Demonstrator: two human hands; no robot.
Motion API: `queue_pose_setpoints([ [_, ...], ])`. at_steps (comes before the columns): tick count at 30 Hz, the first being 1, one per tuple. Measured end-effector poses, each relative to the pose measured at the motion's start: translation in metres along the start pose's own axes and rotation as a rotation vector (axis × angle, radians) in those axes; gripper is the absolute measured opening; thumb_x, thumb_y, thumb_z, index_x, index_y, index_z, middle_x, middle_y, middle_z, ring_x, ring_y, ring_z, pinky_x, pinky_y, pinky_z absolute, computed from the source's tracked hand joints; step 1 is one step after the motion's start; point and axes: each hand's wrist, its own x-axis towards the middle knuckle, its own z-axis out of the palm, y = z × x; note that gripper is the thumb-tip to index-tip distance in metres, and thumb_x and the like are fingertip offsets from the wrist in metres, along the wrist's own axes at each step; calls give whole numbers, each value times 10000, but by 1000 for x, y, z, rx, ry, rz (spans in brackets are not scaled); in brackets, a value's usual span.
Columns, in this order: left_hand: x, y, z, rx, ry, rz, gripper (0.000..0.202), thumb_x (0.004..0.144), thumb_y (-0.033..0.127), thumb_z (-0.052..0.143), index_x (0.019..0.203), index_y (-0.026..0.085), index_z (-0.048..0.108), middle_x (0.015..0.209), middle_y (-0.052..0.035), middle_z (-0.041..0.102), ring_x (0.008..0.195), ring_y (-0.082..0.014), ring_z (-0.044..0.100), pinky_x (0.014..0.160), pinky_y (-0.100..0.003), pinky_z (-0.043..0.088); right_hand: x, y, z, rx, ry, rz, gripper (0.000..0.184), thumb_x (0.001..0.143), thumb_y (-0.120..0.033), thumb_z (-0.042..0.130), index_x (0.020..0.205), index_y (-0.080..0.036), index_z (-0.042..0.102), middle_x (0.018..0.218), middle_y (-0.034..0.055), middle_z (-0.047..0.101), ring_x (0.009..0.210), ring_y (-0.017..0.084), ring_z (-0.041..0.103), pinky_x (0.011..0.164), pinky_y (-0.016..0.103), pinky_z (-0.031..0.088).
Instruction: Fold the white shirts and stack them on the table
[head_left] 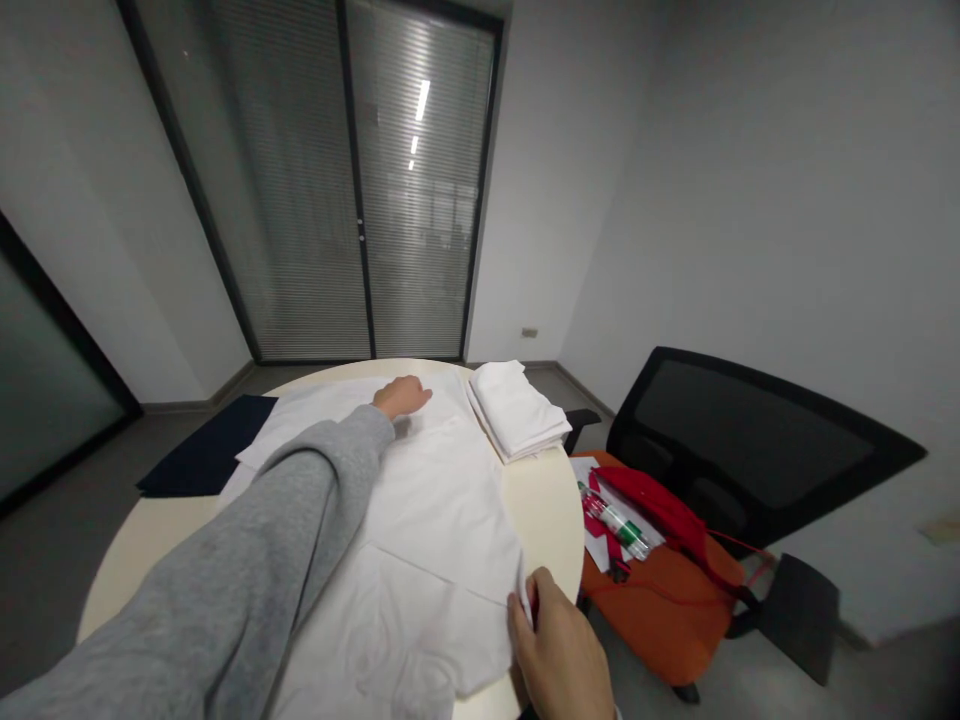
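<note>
A white T-shirt [442, 500] lies spread over the round table, with creases and a folded-over layer toward its near end. My left hand [403, 396] reaches across to the far part of the shirt; its fingers are curled down onto the cloth, and the fingertips are partly hidden. At the near right, my right hand [562, 645] pinches the shirt's side edge between thumb and fingers. My grey left sleeve covers part of the shirt's left side.
The round cream table [544, 515] bears a folded white cloth stack [517, 410] at the far right and a dark navy folded cloth [210, 445] at the left edge. Beside the table stands an orange chair [667, 620] holding a red bag [652, 500] and a plastic bottle [619, 525].
</note>
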Motion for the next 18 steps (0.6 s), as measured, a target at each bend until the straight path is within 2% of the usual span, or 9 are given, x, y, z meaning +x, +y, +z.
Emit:
queue_pose_setpoints([
  [3,16,34,34,-76,-12,154,431,939,460,489,1130,159,731,1195,-186,731,1067,-287,683,904,-374,499,3,11,18,143,53,31,127,977,-330,416,964,-294,536,736,12,698,722,244,721,593,276,432],
  [5,16,53,53,-132,-61,301,378,953,409,495,1088,163,747,1086,-142,758,991,-242,691,875,-323,495,4,18,32,239,122,42,261,962,-328,395,1165,-297,556,839,33,745,768,258,743,630,294,484],
  [8,6,73,73,-209,-205,577,261,913,341,597,1027,196,781,963,-58,763,878,-180,683,826,-254,488,5,26,49,341,187,51,505,945,-340,385,1440,-280,473,1000,71,774,843,286,761,715,344,552],
  [11,-9,83,85,-286,-378,984,240,891,307,669,1075,211,790,1060,-65,740,918,-176,664,860,-252,481,6,32,57,380,182,55,535,953,-363,372,1469,-288,490,1007,80,780,859,297,762,738,366,574],
  [13,-17,85,89,-309,-427,1164,237,921,333,671,1090,216,789,1130,-89,719,1005,-197,647,941,-284,455,7,34,58,391,174,51,512,978,-385,334,1441,-289,529,972,85,783,846,301,760,729,367,575],
  [15,-23,87,92,-296,-438,1209,235,935,391,681,1076,238,791,1147,-80,714,1065,-209,627,1006,-303,413,8,35,58,409,180,47,501,1005,-406,284,1407,-288,559,937,87,781,823,300,757,717,360,570],
  [18,-28,90,93,-241,-458,1228,299,905,516,706,1058,273,790,1138,-52,715,1074,-212,600,1006,-304,386,7,36,61,457,212,34,505,1025,-450,234,1347,-291,590,957,87,777,817,294,756,716,350,570],
])
